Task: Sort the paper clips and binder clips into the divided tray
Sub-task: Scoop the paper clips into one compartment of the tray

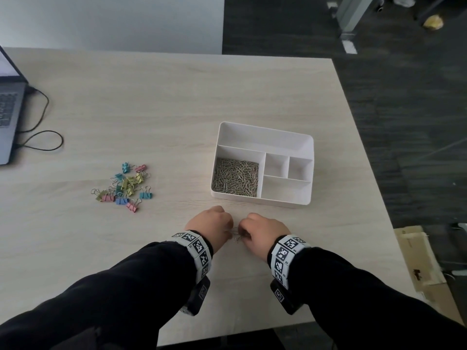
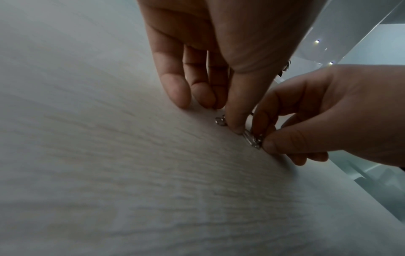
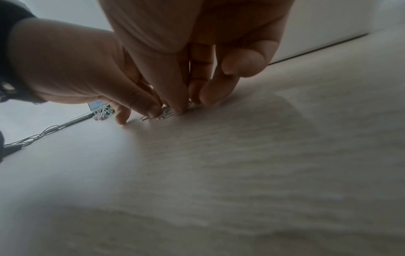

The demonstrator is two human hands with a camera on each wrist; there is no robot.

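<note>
Both hands met over the last few loose silver wire paper clips [image 1: 236, 234] on the pale wood-grain table [image 1: 156, 109], just short of the white plastic divided tray [image 1: 262, 137]. The left hand [image 1: 211, 223] and right hand [image 1: 262, 232] each pinched clips between curled thumb and fingertips [image 2: 235, 127]; sliding them into one bunch before lifting would likely spare drops. Pastel binder clips [image 1: 123, 186] lay unsorted well to the left.

A grey laptop [image 1: 10, 107] is sitting at nine o'clock on the pale wooden table [image 1: 151, 102], its black cable [image 1: 43, 132] looping beside it. Cardboard [image 1: 422, 258] is lying on the floor at four o'clock.
</note>
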